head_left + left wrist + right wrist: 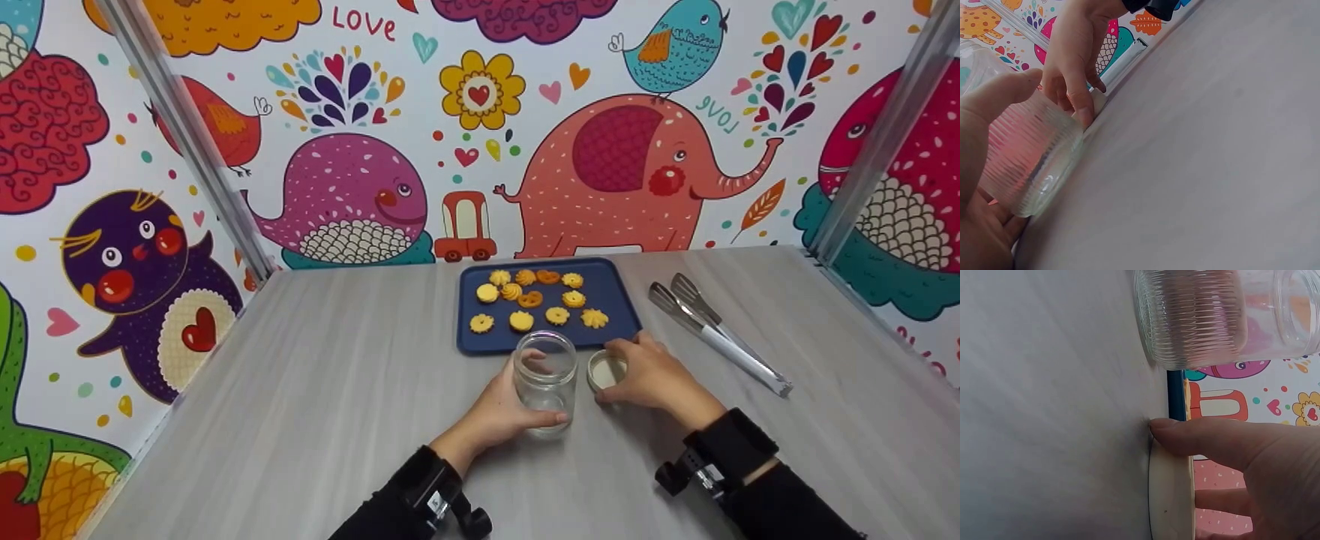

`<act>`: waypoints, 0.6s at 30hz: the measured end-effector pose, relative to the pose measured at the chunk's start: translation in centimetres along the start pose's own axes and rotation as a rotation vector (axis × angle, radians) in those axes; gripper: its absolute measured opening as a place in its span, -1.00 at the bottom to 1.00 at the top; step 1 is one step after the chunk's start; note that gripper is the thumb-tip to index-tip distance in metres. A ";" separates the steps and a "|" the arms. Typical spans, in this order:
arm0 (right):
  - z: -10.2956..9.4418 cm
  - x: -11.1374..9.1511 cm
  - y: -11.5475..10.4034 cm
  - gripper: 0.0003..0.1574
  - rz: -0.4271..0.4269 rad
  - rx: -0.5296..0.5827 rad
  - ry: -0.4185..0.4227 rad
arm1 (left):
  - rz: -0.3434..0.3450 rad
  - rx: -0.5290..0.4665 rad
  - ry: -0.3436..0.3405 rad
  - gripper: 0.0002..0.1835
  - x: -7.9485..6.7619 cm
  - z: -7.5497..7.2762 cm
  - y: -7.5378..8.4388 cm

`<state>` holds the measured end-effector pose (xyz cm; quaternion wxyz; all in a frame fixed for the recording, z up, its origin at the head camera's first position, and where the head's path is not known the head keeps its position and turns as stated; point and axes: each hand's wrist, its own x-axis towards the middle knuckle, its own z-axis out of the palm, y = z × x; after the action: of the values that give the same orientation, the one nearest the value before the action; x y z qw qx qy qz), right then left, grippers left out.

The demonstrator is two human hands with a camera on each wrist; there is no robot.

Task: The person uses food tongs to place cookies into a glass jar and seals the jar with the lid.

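L grip (499, 411) holds jar (546, 391); ribs (1030, 149) clear only in wrist pics

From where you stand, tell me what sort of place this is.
Probably a purpose-built recording booth: cartoon-printed walls joined by metal posts enclose a wood-grain tabletop, and the person wears wrist cameras.

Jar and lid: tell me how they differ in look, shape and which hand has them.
The jar is clear, see-through glass; the lid is pale and opaque. The jar is tall, with ribbing on its side; the lid is low and shallow. The left hand grips the jar, while the right hand holds the lid. Both are round.
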<state>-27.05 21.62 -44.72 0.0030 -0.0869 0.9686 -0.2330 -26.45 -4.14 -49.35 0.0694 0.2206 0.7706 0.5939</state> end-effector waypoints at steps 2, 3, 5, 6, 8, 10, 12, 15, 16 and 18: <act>-0.1 0.0 0.0 0.10 0.005 -0.009 -0.011 | -0.002 0.000 0.000 -0.11 0.0 0.0 0.0; -0.1 0.0 -0.1 0.10 0.005 -0.014 -0.016 | -0.003 0.000 0.000 -0.11 0.0 0.0 0.0; -0.3 0.0 -0.1 0.10 0.004 -0.030 -0.028 | -0.004 -0.005 0.000 -0.11 0.0 0.0 0.0; -0.4 0.0 -0.2 0.10 0.003 -0.037 -0.034 | -0.006 -0.006 0.000 -0.11 0.0 0.0 0.0; -0.5 -0.1 -0.2 0.10 0.002 -0.048 -0.042 | -0.010 -0.008 -0.001 -0.11 0.0 0.0 0.0; -0.6 -0.1 -0.3 0.09 -0.004 -0.056 -0.046 | -0.008 -0.009 -0.002 -0.11 0.0 0.0 -0.1; -0.6 -0.1 -0.3 0.10 -0.007 -0.057 -0.050 | -0.010 -0.007 -0.002 -0.10 0.0 0.0 0.0; -0.8 -0.1 -0.2 0.17 -0.004 -0.053 -0.060 | -0.014 -0.005 -0.001 -0.10 0.0 0.0 -0.1; -0.8 -0.1 -0.2 0.21 0.003 -0.047 -0.067 | -0.015 -0.005 0.000 -0.10 0.0 0.0 0.0; -1.2 -0.1 -0.2 0.28 0.011 -0.035 -0.073 | -0.007 -0.003 0.001 -0.10 0.0 0.0 -0.1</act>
<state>-26.99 21.99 -43.59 0.0381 -0.0901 0.9722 -0.2127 -26.49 -4.12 -49.40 0.0712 0.2176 0.7706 0.5948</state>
